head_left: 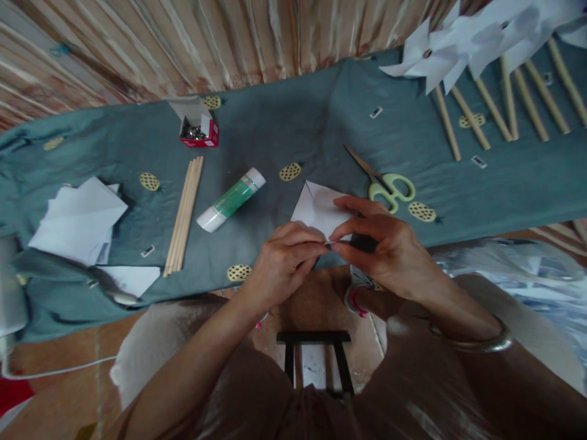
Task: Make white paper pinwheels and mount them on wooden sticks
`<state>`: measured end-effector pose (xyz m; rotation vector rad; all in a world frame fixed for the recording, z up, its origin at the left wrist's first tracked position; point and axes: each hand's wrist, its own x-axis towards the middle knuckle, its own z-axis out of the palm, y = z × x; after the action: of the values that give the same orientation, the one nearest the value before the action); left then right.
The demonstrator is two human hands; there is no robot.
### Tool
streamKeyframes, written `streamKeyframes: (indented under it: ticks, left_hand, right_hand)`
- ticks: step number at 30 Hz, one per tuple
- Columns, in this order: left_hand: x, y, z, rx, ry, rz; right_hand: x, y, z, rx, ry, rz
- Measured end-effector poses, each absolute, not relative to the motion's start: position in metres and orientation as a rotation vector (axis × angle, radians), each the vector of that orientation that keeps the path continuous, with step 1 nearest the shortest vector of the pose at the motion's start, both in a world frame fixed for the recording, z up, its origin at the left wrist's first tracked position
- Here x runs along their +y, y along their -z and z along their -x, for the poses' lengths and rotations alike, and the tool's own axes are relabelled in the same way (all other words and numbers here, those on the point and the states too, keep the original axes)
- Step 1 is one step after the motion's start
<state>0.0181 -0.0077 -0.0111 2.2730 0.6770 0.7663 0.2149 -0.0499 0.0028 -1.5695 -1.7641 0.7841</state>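
"Where's the white paper sheet (316, 203)?"

"At the near edge of the tabletop (275, 125), about midway along, a crease running in from its far corner."

"And the hands?"

"The left hand (288, 253) is nearly closed, thumb and forefinger pinching the sheet's near corner. The right hand (387, 238) is partly curled: thumb and forefinger grip by that same corner, another finger resting farther up the sheet."

"Any containers?"

"A red box (210, 135) near the far edge, left of the middle, flap raised. Small silvery metal pieces (192, 132) lie inside, too small to name. The green-labelled glue stick (232, 200) lies on its side, its contents hidden."

"Anything else?"

"Wooden sticks (184, 215) left of the glue stick, a paper stack (80, 220) towards the left end, scissors (378, 178) just beyond the right hand, and paper pinwheels (443, 58) at the far right corner."
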Motion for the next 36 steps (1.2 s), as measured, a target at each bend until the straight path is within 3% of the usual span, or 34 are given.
streamKeyframes:
  ticks: [23, 36]
  left_hand:
    - [-0.016, 0.009, -0.017, 0.750, -0.758, -2.372]
    - [-0.012, 0.012, -0.019, 0.803, -0.766, -2.319]
  right_hand:
    - [-0.045, -0.006, -0.211, -1.796, -0.720, 1.620]
    - [-0.043, -0.001, -0.198, -1.764, -0.477, 1.717]
